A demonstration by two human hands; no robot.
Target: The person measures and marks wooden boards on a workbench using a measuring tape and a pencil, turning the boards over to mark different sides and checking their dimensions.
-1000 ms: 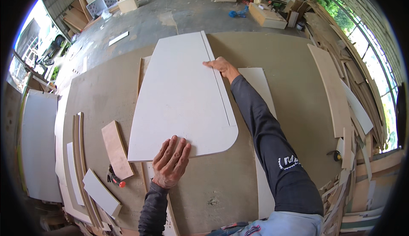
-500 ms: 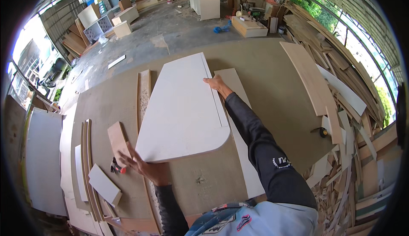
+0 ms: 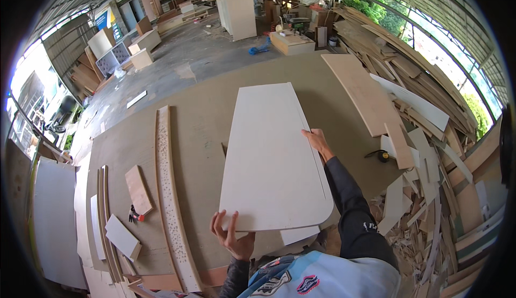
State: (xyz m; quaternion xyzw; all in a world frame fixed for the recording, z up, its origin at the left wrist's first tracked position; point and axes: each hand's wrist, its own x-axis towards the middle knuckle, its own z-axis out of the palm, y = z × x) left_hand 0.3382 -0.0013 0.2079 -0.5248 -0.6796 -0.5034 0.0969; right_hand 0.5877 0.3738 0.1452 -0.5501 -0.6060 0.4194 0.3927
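Note:
A white panel (image 3: 274,158) with a rounded near right corner and a thin line along its right side is between my hands. My right hand (image 3: 318,143) grips its right edge, thumb on top. At the near left corner, my left hand (image 3: 235,237) holds the panel, fingers up over the edge and the palm below. A second white board (image 3: 298,235) shows only partly beneath the panel's near edge. The rest of it is hidden.
On the large brown sheet (image 3: 199,190) lie a long speckled strip (image 3: 171,206), a short wooden board (image 3: 139,190), a red-and-black tool (image 3: 136,215), a white block (image 3: 123,237) and a tape measure (image 3: 382,155). Scrap wood (image 3: 424,244) is piled to the right.
The white panel has moved right and nearer to me, over the second board. My left hand, earlier spread beside the corner, is now on it. My right hand moved along with the panel.

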